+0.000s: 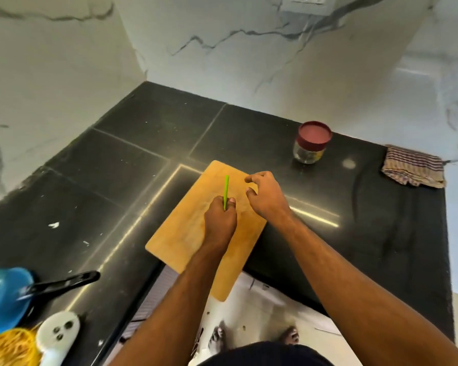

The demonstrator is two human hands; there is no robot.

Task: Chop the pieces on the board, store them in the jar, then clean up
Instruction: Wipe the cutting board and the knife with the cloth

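On the wooden cutting board (185, 233), near its middle, the fingers (232, 201) of the left hand (220, 220) are clenched round the handle of a green knife (225, 190), whose thin blade points away from the person toward the board's far corner. Just beside it, the right hand (266, 198) hovers over the board's right edge with its fingers loosely curled, grasping nothing that can be made out; whether any pieces lie under it cannot be told. The board sits slanted at the near edge of the dark stone surface (117, 165), its near corner jutting out over that edge. Toward the far right of the surface stands the glass jar (311, 143), upright, its dark red lid on, well apart from the board. At the right edge, near the far right corner, lies a folded striped cloth (413, 167). At the near left corner sit a blue container (6, 294), a black handle (69, 281), a white object (57, 331) with dark spots and something yellow and stringy (11, 348), all blurred
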